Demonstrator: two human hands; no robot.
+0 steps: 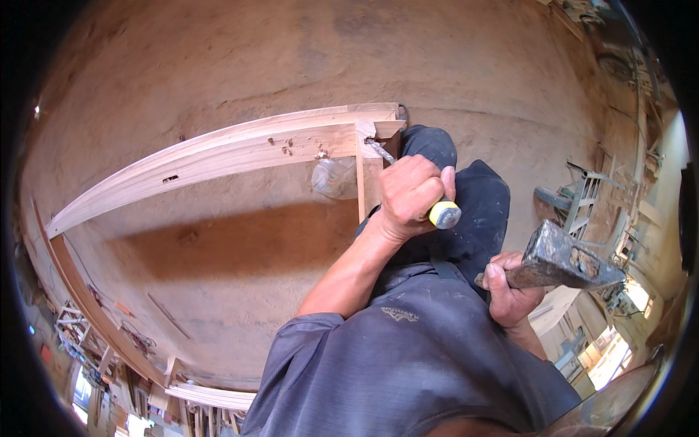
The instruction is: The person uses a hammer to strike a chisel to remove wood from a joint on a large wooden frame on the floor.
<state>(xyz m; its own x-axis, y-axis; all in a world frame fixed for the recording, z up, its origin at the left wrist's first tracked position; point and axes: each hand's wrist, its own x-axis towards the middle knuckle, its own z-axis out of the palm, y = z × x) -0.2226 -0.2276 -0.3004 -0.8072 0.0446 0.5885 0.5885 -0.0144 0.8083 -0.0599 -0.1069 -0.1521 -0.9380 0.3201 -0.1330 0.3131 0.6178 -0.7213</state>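
My left hand (pixel 415 191) is wrapped around a chisel (pixel 445 215) with a yellow and dark handle. Its metal blade points up and left into the corner of a pale wooden frame (pixel 240 151), where a cross rail (pixel 369 182) meets the long beam; the exact tip is hard to make out. On the right, my right hand (pixel 510 293) grips a hammer (pixel 564 258) by its wooden handle close to the head, held apart from the chisel. Several wood chips (pixel 286 149) lie on the beam, and a small dark slot (pixel 170 178) is cut further left.
A clear plastic bag (pixel 335 178) lies beside the cross rail. Another long board (pixel 102 313) bends along the left. A metal ladder-like frame (pixel 582 200) stands at the right. An orange-handled tool (pixel 122 309) and cords rest on the dusty floor (pixel 291 65).
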